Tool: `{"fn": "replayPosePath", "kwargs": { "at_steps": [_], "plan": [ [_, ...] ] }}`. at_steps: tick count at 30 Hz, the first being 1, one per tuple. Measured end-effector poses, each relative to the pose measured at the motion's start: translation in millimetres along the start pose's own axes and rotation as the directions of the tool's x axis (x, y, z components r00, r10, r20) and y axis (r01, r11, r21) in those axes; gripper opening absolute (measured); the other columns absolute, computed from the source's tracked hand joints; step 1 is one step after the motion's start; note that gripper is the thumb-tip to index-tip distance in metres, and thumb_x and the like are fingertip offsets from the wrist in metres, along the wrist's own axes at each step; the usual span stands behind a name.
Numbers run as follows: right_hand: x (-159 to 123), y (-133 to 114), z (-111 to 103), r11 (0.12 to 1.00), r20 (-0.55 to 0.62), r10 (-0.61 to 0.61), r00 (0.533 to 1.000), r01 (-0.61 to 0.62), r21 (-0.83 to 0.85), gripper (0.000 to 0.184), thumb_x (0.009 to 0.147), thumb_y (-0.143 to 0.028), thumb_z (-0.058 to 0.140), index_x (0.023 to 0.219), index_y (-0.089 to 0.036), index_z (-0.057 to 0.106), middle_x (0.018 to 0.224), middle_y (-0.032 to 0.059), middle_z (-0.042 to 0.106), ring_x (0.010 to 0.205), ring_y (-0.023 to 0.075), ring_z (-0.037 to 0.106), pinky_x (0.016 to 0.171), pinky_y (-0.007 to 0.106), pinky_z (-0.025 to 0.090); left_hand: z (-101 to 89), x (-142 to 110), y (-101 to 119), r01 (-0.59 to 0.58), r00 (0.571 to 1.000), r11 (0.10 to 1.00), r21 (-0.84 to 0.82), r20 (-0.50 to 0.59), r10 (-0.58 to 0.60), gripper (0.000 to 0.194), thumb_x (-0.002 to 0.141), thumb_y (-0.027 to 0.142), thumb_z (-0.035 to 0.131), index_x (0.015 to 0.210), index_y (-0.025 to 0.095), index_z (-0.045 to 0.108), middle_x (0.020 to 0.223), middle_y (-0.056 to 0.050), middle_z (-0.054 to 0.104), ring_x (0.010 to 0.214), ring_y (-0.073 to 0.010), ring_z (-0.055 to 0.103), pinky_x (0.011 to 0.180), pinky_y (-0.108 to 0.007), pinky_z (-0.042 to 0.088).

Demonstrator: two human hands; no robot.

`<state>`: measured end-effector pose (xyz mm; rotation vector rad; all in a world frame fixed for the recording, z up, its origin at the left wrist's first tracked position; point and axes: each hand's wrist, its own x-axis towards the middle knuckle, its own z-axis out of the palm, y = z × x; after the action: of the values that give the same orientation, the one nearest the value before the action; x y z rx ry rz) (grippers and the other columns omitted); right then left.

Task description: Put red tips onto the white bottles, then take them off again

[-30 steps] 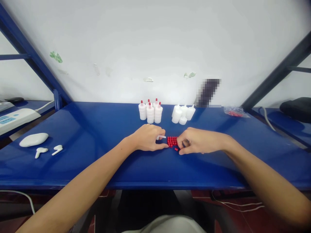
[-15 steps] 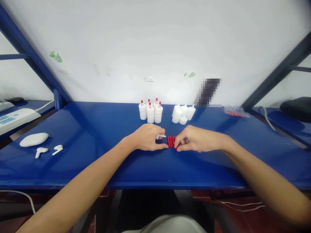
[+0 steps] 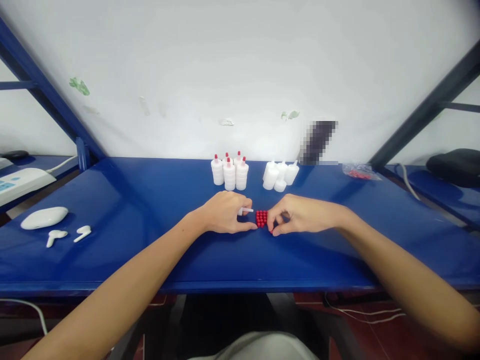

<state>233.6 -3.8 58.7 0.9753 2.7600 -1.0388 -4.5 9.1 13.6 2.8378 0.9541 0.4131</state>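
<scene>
My left hand (image 3: 227,212) is curled round a white nozzle (image 3: 245,210), whose tapered tip points right. Whatever lies behind the nozzle is hidden in the palm. The thumb of that hand reaches to the left edge of a tight block of small red caps (image 3: 261,218) on the blue table. At the block's right side is my right hand (image 3: 296,214), thumb and fingertips pinched low on a red cap (image 3: 271,231) that is mostly covered by the fingers.
Several white squeeze bottles with red tips (image 3: 229,175) stand behind my left hand. To their right are several white bottles (image 3: 272,177) with bare nozzles. A plastic bag (image 3: 360,172) with red pieces lies back right. Earbuds (image 3: 82,233) and their case (image 3: 44,218) lie left.
The whole view has shifted slightly, so things appear a little further left. My right fingers have moved marginally at the red caps; my left hand keeps its hold on the nozzle.
</scene>
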Motion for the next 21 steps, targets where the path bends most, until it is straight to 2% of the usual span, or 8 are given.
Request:
{"fn": "replayPosePath", "kwargs": {
  "at_steps": [7, 9, 13, 16, 19, 21],
  "plan": [
    [6, 13, 3, 0.990, -0.025, -0.057, 0.998, 0.060, 0.130, 0.029, 0.082, -0.043, 0.070, 0.092, -0.017, 0.077, 0.062, -0.0047, 0.045, 0.055, 0.0084, 0.040, 0.054, 0.023, 0.032, -0.2, 0, 0, -0.009, 1.000, 1.000, 0.006, -0.002, 0.009, 0.040, 0.082, 0.056, 0.062, 0.077, 0.018, 0.054, 0.074, -0.001, 0.064, 0.064, -0.0143, 0.055, 0.057, -0.027, 0.031],
    [9, 17, 5, 0.986, -0.025, -0.071, 0.997, 0.074, 0.149, 0.031, 0.080, -0.044, 0.071, 0.093, -0.017, 0.078, 0.064, -0.0045, 0.044, 0.057, 0.0086, 0.039, 0.055, 0.024, 0.032, -0.6, 0, 0, -0.007, 1.000, 1.000, 0.008, 0.001, 0.007, 0.041, 0.082, 0.057, 0.062, 0.076, 0.018, 0.054, 0.073, 0.000, 0.064, 0.064, -0.0141, 0.055, 0.056, -0.027, 0.030],
    [11, 18, 5, 0.982, -0.038, -0.086, 0.996, 0.092, 0.163, 0.033, 0.080, -0.046, 0.072, 0.092, -0.016, 0.078, 0.066, -0.0035, 0.046, 0.059, 0.0090, 0.040, 0.056, 0.025, 0.034, -1.3, 0, 0, -0.015, 1.000, 1.000, 0.005, 0.007, 0.015, 0.040, 0.083, 0.057, 0.061, 0.076, 0.018, 0.053, 0.073, 0.000, 0.063, 0.063, -0.0135, 0.053, 0.056, -0.026, 0.030],
    [9, 14, 4, 0.985, -0.070, -0.094, 0.993, 0.103, 0.136, 0.030, 0.079, -0.043, 0.072, 0.091, -0.016, 0.077, 0.074, 0.0001, 0.057, 0.061, 0.0096, 0.045, 0.058, 0.024, 0.038, -1.1, 0, 0, -0.013, 1.000, 1.000, 0.008, 0.007, 0.013, 0.041, 0.083, 0.057, 0.061, 0.075, 0.018, 0.052, 0.073, 0.000, 0.063, 0.063, -0.0136, 0.053, 0.056, -0.026, 0.030],
    [6, 10, 2, 0.992, -0.103, -0.060, 0.993, 0.071, 0.100, 0.024, 0.079, -0.036, 0.071, 0.089, -0.015, 0.076, 0.082, 0.0030, 0.066, 0.060, 0.0095, 0.046, 0.056, 0.023, 0.038, -0.4, 0, -1, -0.014, 1.000, 1.000, 0.015, 0.008, 0.014, 0.041, 0.083, 0.058, 0.061, 0.076, 0.018, 0.053, 0.074, 0.000, 0.064, 0.064, -0.0138, 0.054, 0.056, -0.027, 0.030],
    [3, 8, 0, 0.996, -0.120, -0.023, 0.992, 0.033, 0.086, 0.021, 0.078, -0.033, 0.070, 0.088, -0.015, 0.075, 0.076, 0.0017, 0.066, 0.057, 0.0093, 0.046, 0.053, 0.023, 0.037, -0.1, 0, -1, -0.016, 1.000, 1.000, 0.023, 0.010, 0.016, 0.042, 0.083, 0.059, 0.060, 0.076, 0.018, 0.053, 0.074, 0.000, 0.063, 0.064, -0.0140, 0.054, 0.056, -0.027, 0.030]
  ]
}}
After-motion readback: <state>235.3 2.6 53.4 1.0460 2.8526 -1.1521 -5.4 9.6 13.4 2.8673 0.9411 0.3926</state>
